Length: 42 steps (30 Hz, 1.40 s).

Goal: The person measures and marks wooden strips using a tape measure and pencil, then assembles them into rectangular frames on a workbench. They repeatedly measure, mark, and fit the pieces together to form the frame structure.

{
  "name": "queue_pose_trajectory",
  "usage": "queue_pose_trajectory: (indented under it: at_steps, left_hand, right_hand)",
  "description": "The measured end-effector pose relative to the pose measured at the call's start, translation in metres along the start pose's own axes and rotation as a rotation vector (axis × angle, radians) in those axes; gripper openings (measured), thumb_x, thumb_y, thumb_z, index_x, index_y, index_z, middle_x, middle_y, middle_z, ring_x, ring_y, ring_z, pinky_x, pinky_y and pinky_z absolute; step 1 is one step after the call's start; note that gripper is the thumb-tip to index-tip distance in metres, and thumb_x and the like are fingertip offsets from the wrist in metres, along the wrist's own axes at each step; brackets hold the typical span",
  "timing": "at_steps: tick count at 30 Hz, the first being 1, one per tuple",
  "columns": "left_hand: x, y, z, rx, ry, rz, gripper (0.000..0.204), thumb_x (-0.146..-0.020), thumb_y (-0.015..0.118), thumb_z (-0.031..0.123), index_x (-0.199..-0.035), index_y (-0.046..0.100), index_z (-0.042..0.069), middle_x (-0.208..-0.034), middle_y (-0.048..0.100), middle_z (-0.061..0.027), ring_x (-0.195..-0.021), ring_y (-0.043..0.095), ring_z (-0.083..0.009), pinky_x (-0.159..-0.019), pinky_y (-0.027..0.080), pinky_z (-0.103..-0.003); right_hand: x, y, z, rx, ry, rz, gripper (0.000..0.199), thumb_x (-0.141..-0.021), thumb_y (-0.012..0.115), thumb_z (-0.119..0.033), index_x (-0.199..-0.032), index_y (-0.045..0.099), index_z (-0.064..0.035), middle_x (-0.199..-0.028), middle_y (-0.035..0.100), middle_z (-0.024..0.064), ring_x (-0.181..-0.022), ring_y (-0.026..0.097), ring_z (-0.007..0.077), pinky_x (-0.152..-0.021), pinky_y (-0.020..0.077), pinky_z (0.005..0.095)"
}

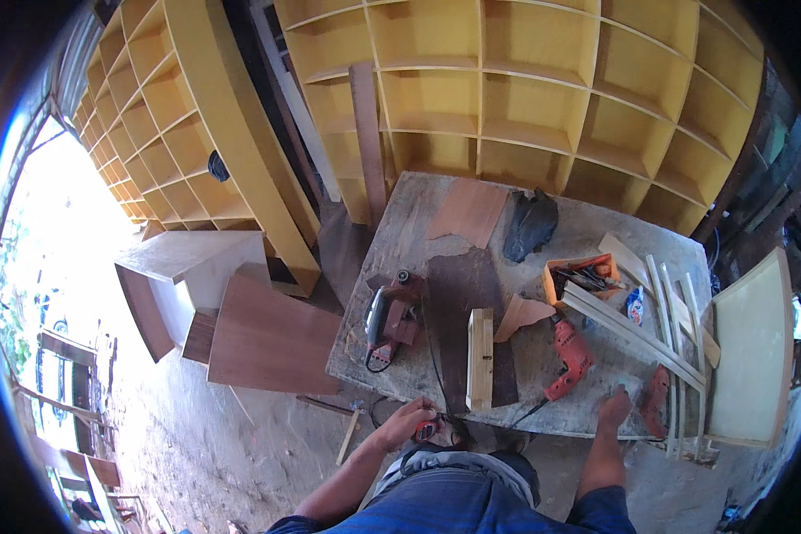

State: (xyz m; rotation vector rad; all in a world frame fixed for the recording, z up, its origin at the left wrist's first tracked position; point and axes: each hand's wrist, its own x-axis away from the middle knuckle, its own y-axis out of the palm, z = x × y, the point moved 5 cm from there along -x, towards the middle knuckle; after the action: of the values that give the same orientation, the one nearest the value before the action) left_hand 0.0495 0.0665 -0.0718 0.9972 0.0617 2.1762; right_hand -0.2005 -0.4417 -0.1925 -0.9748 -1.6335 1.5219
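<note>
At the near edge of the workbench (pixel 400 200), my left hand (pixel 408 422) is wrapped round a small red-and-black tape measure (pixel 425 432), held close to my waist. My right hand (pixel 614 408) rests on the bench's near right part, fingers drawn together by a small pale spot; what they pinch, if anything, is too small to make out. Left of it lies a red power drill (pixel 570 358) with its cord trailing toward the edge. A dark red tool (pixel 656 400) is just to its right. Between my hands, farther in, stands a pale wooden block (pixel 480 360).
A red power sander (pixel 393 322) sits on the bench's left. An orange box (pixel 556 278) of tools, a black cloth (pixel 531 224) and brown sheets (pixel 468 212) lie farther back. Pale strips (pixel 636 336) overhang at right. Yellow shelving (pixel 534 107) stands behind; brown panels (pixel 271 338) lean left.
</note>
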Motion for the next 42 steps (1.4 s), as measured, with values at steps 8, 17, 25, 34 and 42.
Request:
queue_pose_trajectory:
  at_steps: [8,17,25,34,42]
  left_hand:
    - [-0.017,-0.028,-0.001,-0.831,0.189,0.335,0.039,-0.096,0.061,0.026,-0.123,0.055,-0.001,-0.111,0.068,-0.0200,-0.108,0.065,-0.0357,-0.098,0.049,-0.044]
    - [-0.092,-0.047,0.001,-1.393,0.499,0.738,0.049,-0.086,0.072,0.030,-0.125,0.057,0.004,-0.121,0.061,-0.0186,-0.120,0.054,-0.0384,-0.102,0.042,-0.054]
    - [-0.055,0.013,0.041,-0.883,0.703,0.341,0.068,-0.077,0.075,0.012,-0.139,0.049,0.001,-0.133,0.057,-0.0221,-0.128,0.055,-0.0389,-0.109,0.044,-0.045]
    - [-0.086,0.066,0.002,-0.762,0.522,0.002,0.070,-0.075,0.081,0.018,-0.136,0.050,0.004,-0.132,0.059,-0.0231,-0.124,0.058,-0.0419,-0.103,0.050,-0.047]
    - [-0.107,0.064,-0.022,-0.809,0.605,0.059,0.038,-0.079,0.081,0.026,-0.111,0.069,0.009,-0.100,0.073,-0.0185,-0.095,0.070,-0.0419,-0.082,0.058,-0.049]
  right_hand:
    - [0.037,-0.057,-0.079,-1.425,0.175,-0.112,0.039,-0.086,0.059,0.004,-0.124,0.064,-0.0029,-0.099,0.062,0.0051,-0.091,0.061,0.0157,-0.087,0.0525,0.0321]
    - [0.144,-0.154,-0.256,-1.596,-0.124,-0.520,0.023,-0.104,0.055,-0.015,-0.108,0.070,0.0009,-0.079,0.063,0.0043,-0.076,0.062,0.0147,-0.076,0.0494,0.0295]
    - [0.163,-0.145,-0.270,-1.407,-0.154,-0.518,0.017,-0.096,0.065,-0.006,-0.109,0.070,0.0019,-0.091,0.072,0.0070,-0.085,0.066,0.0117,-0.078,0.0529,0.0277]
    - [0.160,-0.149,-0.285,-1.178,-0.296,-0.438,0.014,-0.093,0.070,-0.010,-0.103,0.071,-0.0009,-0.095,0.074,0.0087,-0.088,0.071,0.0167,-0.080,0.0553,0.0321]
    - [0.156,-0.161,-0.297,-1.063,-0.358,-0.421,0.015,-0.091,0.072,-0.015,-0.100,0.072,-0.0023,-0.093,0.075,0.0119,-0.087,0.074,0.0235,-0.077,0.0563,0.0345]
